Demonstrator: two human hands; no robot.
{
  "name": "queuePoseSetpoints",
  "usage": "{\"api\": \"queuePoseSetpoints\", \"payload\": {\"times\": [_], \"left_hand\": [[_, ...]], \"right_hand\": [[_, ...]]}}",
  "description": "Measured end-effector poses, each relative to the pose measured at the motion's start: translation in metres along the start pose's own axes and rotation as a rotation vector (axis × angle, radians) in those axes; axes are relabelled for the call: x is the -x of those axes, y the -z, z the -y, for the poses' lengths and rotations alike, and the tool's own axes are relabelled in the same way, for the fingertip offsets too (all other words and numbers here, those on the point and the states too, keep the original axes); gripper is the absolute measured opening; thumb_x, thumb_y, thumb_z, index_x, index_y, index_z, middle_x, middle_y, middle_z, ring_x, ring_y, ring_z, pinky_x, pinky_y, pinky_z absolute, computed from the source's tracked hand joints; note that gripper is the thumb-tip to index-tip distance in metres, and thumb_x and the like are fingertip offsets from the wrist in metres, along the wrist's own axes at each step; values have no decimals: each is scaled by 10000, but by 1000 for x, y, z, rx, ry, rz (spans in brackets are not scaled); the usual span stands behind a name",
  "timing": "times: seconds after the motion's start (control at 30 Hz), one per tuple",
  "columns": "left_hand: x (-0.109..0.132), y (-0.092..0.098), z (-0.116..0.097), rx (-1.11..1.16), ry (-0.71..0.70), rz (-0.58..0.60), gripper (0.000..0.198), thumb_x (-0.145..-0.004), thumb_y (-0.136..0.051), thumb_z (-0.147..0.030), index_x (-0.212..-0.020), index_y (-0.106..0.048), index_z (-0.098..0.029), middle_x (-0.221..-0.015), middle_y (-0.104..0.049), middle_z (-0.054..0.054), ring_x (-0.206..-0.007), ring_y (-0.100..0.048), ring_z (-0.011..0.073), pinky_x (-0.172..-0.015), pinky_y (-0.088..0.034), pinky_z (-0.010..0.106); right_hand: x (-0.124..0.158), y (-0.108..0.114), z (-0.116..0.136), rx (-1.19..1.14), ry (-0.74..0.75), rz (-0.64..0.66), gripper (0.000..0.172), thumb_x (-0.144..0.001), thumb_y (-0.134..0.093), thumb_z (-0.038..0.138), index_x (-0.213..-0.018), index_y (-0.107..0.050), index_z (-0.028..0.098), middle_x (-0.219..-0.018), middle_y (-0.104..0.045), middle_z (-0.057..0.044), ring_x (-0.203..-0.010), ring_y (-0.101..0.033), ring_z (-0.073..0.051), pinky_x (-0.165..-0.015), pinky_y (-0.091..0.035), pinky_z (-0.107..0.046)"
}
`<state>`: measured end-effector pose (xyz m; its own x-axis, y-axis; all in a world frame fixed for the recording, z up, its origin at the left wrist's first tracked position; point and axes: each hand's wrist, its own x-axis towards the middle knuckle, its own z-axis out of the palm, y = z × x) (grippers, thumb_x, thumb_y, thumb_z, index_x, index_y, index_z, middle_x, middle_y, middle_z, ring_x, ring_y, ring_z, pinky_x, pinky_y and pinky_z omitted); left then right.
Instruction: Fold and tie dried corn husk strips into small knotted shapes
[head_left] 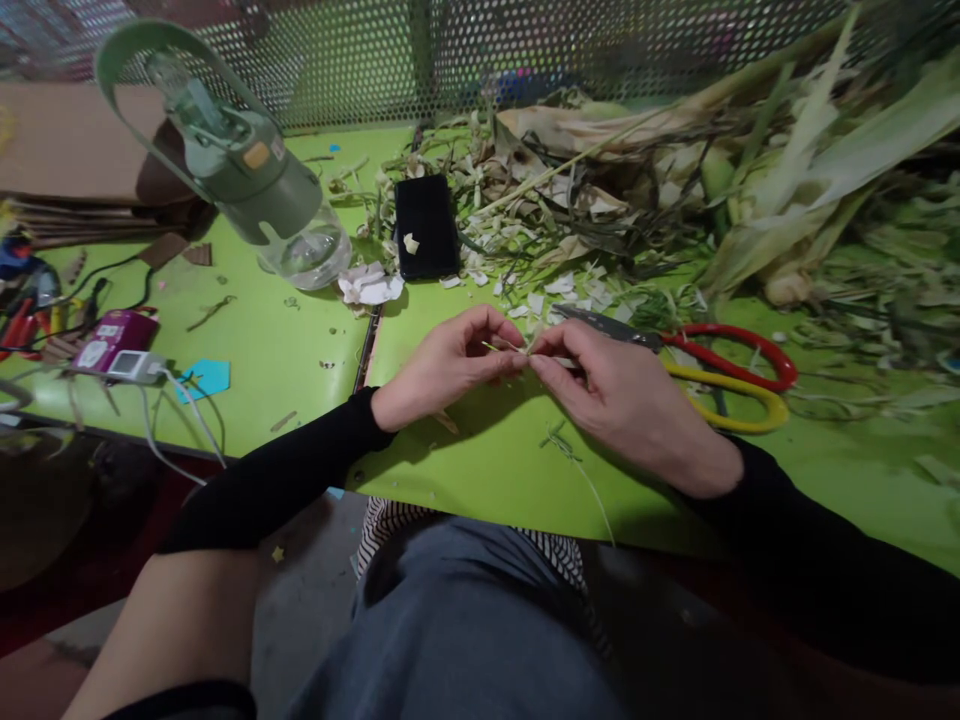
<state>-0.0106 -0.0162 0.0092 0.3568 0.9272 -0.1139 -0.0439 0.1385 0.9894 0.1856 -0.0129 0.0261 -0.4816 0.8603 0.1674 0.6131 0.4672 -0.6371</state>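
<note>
Partly hidden, a thin strand is pinched in the nearly closed left hand and right hand.

Thin pale-green strand, partly hidden by my left grip and right grip
I cover some of the red-and-yellow-handled metal scissors; the left edge crops the stacked brown sheets.
</note>
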Motion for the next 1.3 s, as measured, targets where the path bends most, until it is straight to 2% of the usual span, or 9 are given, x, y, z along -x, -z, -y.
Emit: {"api": "queuePoseSetpoints", "payload": {"times": [0.13,0.27,0.37,0.57,0.7,0.83,0.97,1.07,1.3], "left_hand": [[0,0,1,-1,-48,-30,435,-735,-851,-437,-888,-558,-155,-827,-604,-24,-722,-589,74,-663,-492,226],[2,0,1,-12,-60,-24,363,-748,-843,-361,-860,-570,-150,-813,-621,-15,-740,-586,80,-693,-488,234],[3,-1,-1,5,-56,0,321,-753,-829,-305,-857,-570,-146,-814,-630,-12,-753,-589,79,-714,-479,234],[5,-1,-5,-34,-28,-10,317,-749,-826,-292,-896,-592,-138,-810,-606,-20,-716,-535,71,-681,-438,241],[4,-1,-4,61,-17,35,352,-764,-829,-325,-942,-587,-142,-853,-624,-4,-775,-590,93,-758,-484,268],[3,-1,-2,85,-31,0,362,-769,-837,-325,-958,-584,-149,-867,-625,-7,-792,-606,88,-764,-488,248],[4,-1,-3,-14,-8,-50,389,-769,-834,-415,-902,-595,-138,-827,-611,-18,-702,-527,64,-654,-429,219],[5,-1,-4,-74,-27,-36,400,-808,-788,-478,-902,-618,-128,-811,-612,-14,-669,-494,62,-623,-404,218],[9,-3,-1,-369,-267,-114,345,-904,-691,-480,-852,-599,-153,-759,-628,-12,-663,-527,76,-605,-422,203]], "right_hand": [[0,-1,-1,16,19,23,129,-955,-542,335,-869,-576,244,-665,-620,0,-541,-513,-165,-542,-341,-308],[2,-3,1,-88,1,-68,126,-961,-553,353,-975,-594,234,-792,-692,-28,-631,-594,-177,-574,-407,-306],[2,-3,1,-158,9,-95,130,-958,-578,360,-947,-612,235,-801,-698,-29,-646,-597,-174,-588,-429,-310],[1,-5,-3,-293,-31,-89,170,-926,-667,399,-920,-621,235,-776,-666,-3,-662,-587,-151,-587,-453,-290],[0,-8,-3,-502,-116,-57,247,-920,-688,459,-902,-589,234,-697,-630,22,-606,-575,-135,-563,-482,-279],[-2,-10,-4,-627,-146,-40,269,-920,-700,472,-919,-577,233,-699,-644,28,-585,-575,-122,-560,-502,-266],[-1,-12,-7,-571,-68,-81,233,-940,-684,447,-933,-592,233,-714,-643,29,-603,-582,-120,-564,-489,-259],[1,-13,-8,-450,8,-114,167,-969,-648,396,-960,-608,234,-752,-654,20,-646,-611,-130,-598,-486,-273],[3,-9,-3,-198,117,-179,82,-951,-627,312,-940,-628,231,-805,-665,-1,-652,-582,-146,-584,-435,-296]]}}
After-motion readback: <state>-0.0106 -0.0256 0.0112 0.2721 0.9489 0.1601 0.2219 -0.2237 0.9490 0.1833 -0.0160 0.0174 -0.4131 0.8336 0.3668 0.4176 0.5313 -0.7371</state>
